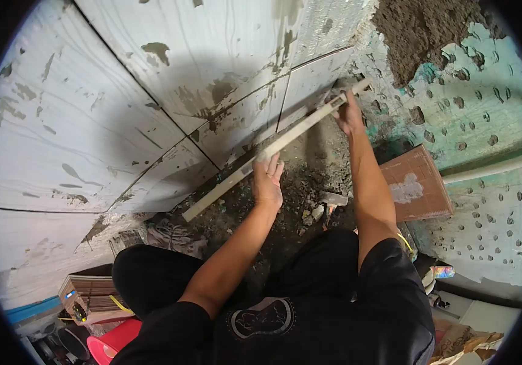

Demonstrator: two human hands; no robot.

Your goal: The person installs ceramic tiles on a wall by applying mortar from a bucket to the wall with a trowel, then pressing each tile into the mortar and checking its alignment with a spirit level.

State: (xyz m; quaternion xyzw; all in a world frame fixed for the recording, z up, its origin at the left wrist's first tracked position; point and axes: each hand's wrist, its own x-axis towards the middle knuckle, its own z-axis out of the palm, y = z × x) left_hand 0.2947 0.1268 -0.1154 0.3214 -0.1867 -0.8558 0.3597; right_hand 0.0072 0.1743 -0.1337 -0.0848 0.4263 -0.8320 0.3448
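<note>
A long pale level-like bar point(294, 132) runs slantwise from lower left to upper right, beside the tiled wall point(170, 91). My left hand point(267, 182) is at its middle, thumb and fingertips at the bar's lower edge, with some fingers spread. My right hand point(350, 115) grips it near the upper right end, fingers wrapped round. Smeared grey mortar marks the white tiles. Under the bar lies rough, dirt-covered floor point(297, 176).
A trowel-like tool point(333, 199) lies among rubble between my knees. To the right are a cardboard box point(416, 185), a pipe point(489, 168) and a pitted green-white wall point(486, 115). A red bucket point(115, 342) and stacked tiles point(93, 295) are at lower left.
</note>
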